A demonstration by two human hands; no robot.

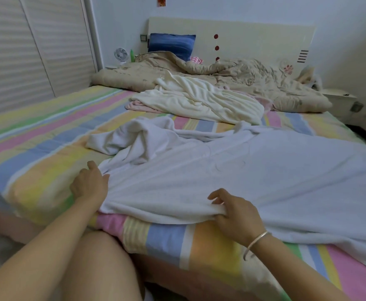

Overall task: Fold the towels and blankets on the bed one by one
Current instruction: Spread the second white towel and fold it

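**Holding one white blanket at the near bed edge**

One bed (36, 137) is carrying one beige quilt (253, 79), crumpled at the headboard end. One white blanket (242, 170) is lying spread across the near right. One cream blanket (199, 98) is bunching mid-bed over one pink towel (138, 105). One blue pillow (171, 44) is leaning against the headboard.

Two hands:
- The right hand (236, 216) is pinching the white blanket's near hem, its fingers curling round a fold.
- The left hand (89, 185) is touching the blanket's left edge. Its fingertips are hiding in the cloth, so its closure cannot be told.

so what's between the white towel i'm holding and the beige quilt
Head view: beyond the white towel, a crumpled cream towel over a pink cloth, plus a strip of striped sheet.
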